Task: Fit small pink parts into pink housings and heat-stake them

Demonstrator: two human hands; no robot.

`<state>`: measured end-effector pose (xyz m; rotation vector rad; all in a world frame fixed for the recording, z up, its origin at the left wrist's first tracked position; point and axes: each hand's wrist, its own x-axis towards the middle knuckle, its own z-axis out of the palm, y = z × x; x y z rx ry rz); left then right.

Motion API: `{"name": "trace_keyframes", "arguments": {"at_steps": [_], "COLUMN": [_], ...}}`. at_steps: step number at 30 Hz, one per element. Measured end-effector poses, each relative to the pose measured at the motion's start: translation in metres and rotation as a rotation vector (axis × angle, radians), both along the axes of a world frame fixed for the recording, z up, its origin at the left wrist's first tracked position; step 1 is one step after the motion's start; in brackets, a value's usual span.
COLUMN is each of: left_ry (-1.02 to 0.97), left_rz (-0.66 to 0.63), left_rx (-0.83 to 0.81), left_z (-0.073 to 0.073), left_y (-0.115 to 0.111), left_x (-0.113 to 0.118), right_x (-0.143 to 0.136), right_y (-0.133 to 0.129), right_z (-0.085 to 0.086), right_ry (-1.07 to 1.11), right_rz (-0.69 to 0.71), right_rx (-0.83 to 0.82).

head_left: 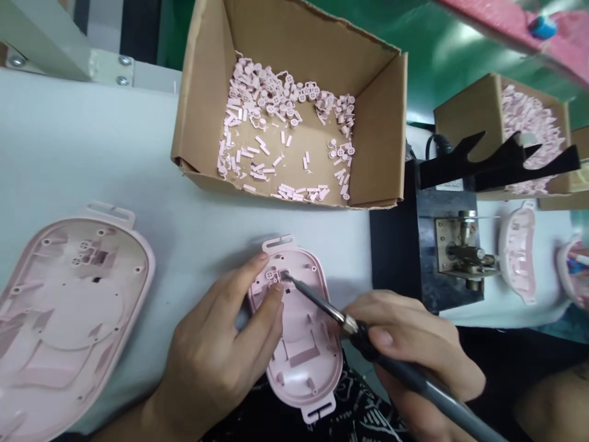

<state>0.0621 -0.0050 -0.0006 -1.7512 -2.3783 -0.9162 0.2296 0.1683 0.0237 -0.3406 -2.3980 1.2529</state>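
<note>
A pink plastic shell (299, 350) lies with its hollow side up in front of me, slotted tabs at both ends. My left hand (225, 337) steadies it, thumb and index finger on either side of a small pink button piece (272, 276) near its upper end. In my right hand (409, 350) is a soldering iron (317, 301) with a dark handle. Its tip meets the shell beside the button piece, at a small dark rectangular opening. Whether the tip touches the piece itself is hard to see.
A cardboard box (289, 190) with small pink parts stands behind the shell. Another pink shell (83, 307) lies at left. To the right are a black stand with a metal mechanism (464, 245), a shell (518, 252) and a second box (469, 110) of pink parts.
</note>
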Motion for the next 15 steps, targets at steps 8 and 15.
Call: {"name": "trace_keyframes", "arguments": {"at_steps": [8, 15], "left_ry": [-0.005, -0.015], "left_rz": [-0.009, -0.007], "left_rx": [0.011, 0.025], "left_z": [0.001, 0.0], "left_y": [0.002, 0.001], "left_x": [-0.002, -0.001], "right_x": [-0.016, -0.027], "right_y": [0.002, 0.003], "right_z": [-0.008, -0.011], "right_ry": [0.164, 0.19], "right_rz": [0.03, -0.005], "right_rx": [0.006, 0.008]}}
